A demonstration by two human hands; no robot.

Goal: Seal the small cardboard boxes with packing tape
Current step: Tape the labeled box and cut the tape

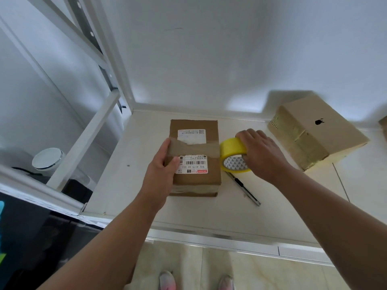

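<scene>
Left hand [165, 164] grips the left edge of the small brown cardboard box [196, 178], fingers curled round the side, thumb on top at the edge of the white barcode label [192, 164]. Box lies flat on the white worktop [188, 216], mid-frame. A dull brown tape band [194, 149] crosses its top between the two labels.

Right hand [259, 151] grasps the yellow packing tape roll [230, 147] from above, fingers wrapped over the rim. Roll stands on edge, up against the box's right side at the level of the tape band. Cannot tell whether a strip is pulled out.

Slim black-and-silver utility knife [245, 189] lies on the worktop just beside the box, its far end under the roll.

Larger tan cardboard box with a black logo [316, 132] sits well apart at right against the wall, yellowish tape on its side.

White metal rack frame [88, 130] at left; round silver lid [47, 159] below it. Pink shoes [167, 281] on the tiled floor at the bottom edge.
</scene>
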